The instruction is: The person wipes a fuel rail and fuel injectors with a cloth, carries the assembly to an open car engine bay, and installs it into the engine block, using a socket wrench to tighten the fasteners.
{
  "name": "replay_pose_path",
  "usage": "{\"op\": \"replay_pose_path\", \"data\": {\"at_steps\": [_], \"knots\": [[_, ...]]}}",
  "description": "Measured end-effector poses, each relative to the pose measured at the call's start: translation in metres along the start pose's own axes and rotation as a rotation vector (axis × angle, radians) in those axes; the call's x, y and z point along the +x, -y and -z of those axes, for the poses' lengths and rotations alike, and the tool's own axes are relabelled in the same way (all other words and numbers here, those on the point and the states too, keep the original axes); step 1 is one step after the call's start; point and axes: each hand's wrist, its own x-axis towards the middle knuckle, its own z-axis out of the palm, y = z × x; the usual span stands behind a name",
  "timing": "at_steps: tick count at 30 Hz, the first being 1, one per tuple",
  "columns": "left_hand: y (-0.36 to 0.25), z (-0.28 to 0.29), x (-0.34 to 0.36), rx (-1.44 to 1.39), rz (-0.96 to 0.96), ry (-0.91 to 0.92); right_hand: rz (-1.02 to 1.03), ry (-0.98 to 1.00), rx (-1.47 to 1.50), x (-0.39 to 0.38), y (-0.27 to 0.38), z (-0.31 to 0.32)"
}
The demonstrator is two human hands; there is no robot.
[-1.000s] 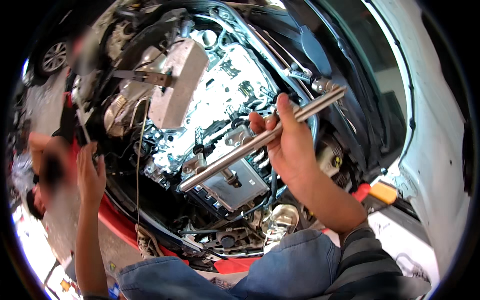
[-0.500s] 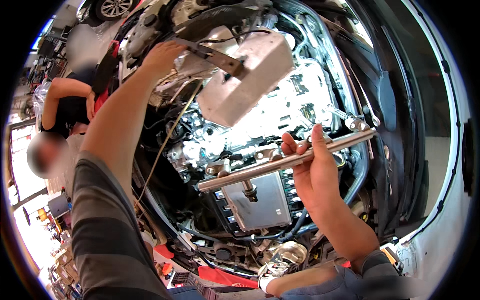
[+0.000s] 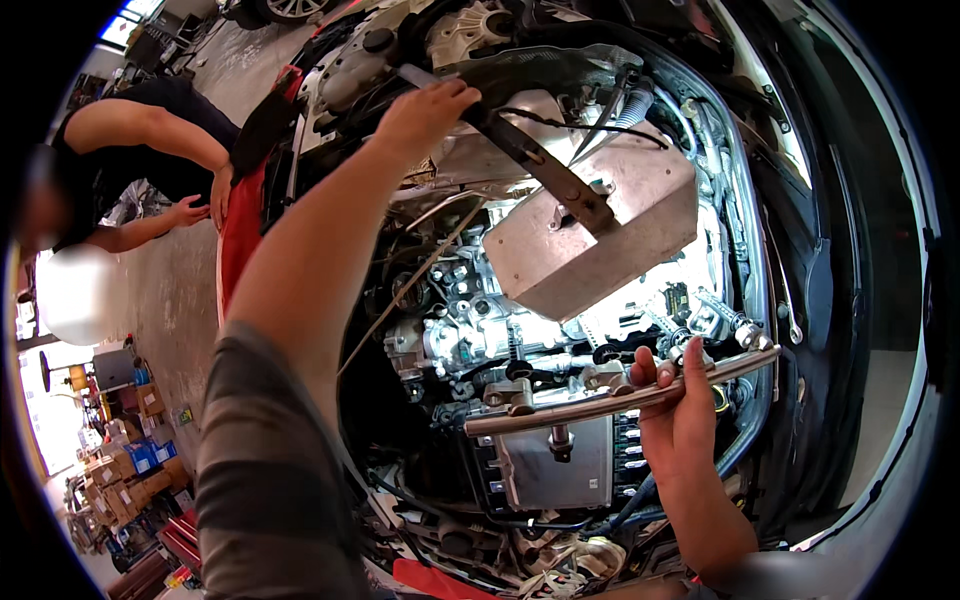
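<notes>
My left hand (image 3: 428, 115) is closed round the far end of a dark flat bar (image 3: 540, 165). That bar is fixed to a box-shaped metal lamp housing (image 3: 600, 225), whose strong light falls on the open engine (image 3: 465, 330) below. Thumb and fingers of my right hand (image 3: 683, 430) pinch a long metal tube with brackets and spring-fitted injectors, like a fuel rail (image 3: 560, 412). It lies crosswise above the engine's near part, slightly higher at its right end. A flat grey metal box (image 3: 560, 475) with a finned rim sits beneath the rail.
A thin tan rod (image 3: 420, 275) slants across the bay's left side. Along the right edge lies a wrench (image 3: 796, 330). Another person's hand (image 3: 188, 212) is at the left, beside a red cover (image 3: 245, 230). Boxes (image 3: 110, 470) stand on the floor farther left.
My view has shifted, so the engine bay sits lower and farther right. Glare on the engine is weaker. Both hands keep their holds. The other person's second hand now shows.
</notes>
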Motion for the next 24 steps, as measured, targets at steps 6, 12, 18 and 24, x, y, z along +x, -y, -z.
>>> {"op": "replay_pose_path", "data": {"at_steps": [6, 12, 18, 24], "knots": [[0.068, 0.025, -0.030, 0.027, 0.047, -0.043, -0.003, -0.058, -0.021, 0.013, -0.014, -0.019], [0.085, 0.000, -0.057, -0.053, 0.202, 0.000, -0.003, 0.090, -0.026, 0.016, -0.030, -0.029], [0.073, -0.025, -0.073, -0.167, 0.279, 0.013, -0.010, 0.122, -0.046, 0.013, -0.042, -0.031], [0.014, 0.011, -0.095, -0.353, 0.385, -0.238, -0.036, 0.036, 0.017, 0.021, -0.043, -0.033]]}}
